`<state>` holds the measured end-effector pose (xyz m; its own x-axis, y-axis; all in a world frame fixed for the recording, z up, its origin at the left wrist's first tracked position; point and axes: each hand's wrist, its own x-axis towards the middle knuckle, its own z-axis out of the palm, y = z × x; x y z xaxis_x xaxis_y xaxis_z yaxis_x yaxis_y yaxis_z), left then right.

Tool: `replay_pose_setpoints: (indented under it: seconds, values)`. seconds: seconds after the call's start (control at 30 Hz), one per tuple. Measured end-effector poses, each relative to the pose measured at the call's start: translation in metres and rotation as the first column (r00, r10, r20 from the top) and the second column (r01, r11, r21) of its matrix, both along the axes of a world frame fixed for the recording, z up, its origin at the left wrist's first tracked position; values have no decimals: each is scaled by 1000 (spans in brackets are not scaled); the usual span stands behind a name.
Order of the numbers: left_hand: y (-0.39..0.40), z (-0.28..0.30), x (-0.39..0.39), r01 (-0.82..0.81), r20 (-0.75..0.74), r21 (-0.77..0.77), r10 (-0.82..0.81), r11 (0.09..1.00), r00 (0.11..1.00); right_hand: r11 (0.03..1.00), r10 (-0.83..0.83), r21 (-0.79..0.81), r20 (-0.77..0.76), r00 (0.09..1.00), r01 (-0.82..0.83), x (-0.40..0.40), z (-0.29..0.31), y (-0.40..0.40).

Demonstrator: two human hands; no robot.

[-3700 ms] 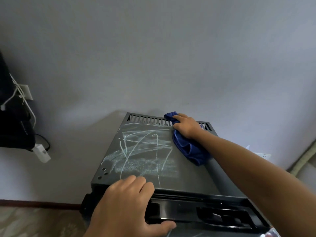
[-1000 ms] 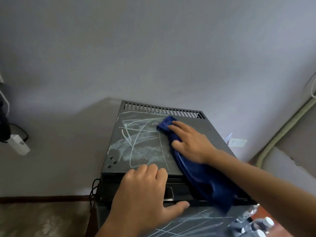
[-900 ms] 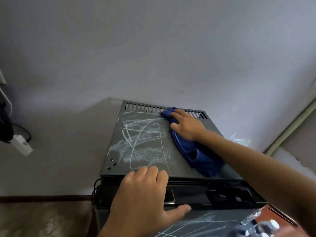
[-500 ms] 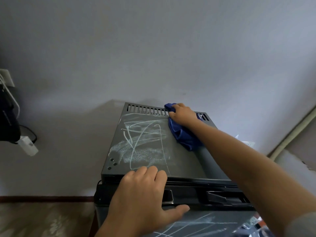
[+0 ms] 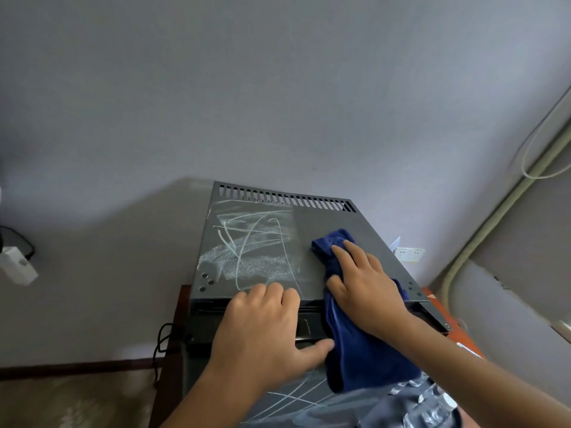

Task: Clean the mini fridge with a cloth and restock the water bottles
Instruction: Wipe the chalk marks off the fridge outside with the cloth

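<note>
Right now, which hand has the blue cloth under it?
The right hand. It presses the blue cloth onto the fridge top, while the left hand just rests on the front edge, no cloth.

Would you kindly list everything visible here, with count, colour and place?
mini fridge: one, dark grey, centre, against the wall
chalk marks: white scribbles, left half of the fridge top
cloth: one, blue, right side of the top, draped over the front
wall socket: one, white, right of the fridge
water bottles: clear, count unclear, bottom right
left hand: resting on the fridge's front edge
right hand: pressing the cloth
</note>
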<state>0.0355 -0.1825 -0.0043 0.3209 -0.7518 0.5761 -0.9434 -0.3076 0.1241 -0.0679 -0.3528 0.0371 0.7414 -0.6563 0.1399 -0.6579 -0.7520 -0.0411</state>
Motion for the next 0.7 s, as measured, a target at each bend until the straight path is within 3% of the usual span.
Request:
replay_pose_setpoints:
  seconds: [0.23, 0.47, 0.6, 0.7]
  values:
    - [-3, -4, 1, 17, -5, -33, -18, 999, 1000, 993, -44, -110, -39, 998, 39, 30, -4, 3]
    - [-4, -5, 1, 9, 0, -21, -9, 1000, 1000, 993, -85, -75, 19, 996, 86, 120, -2, -58]
    - [-7, -7, 5, -15, 54, -60, 18, 998, 998, 990, -137, -32, 44, 990, 138, 179, 3, -119]
    - [-12, -13, 11, -92, 177, -95, 108, 991, 978, 991, -136, -6, 48, 990, 136, 213, 8, -149]
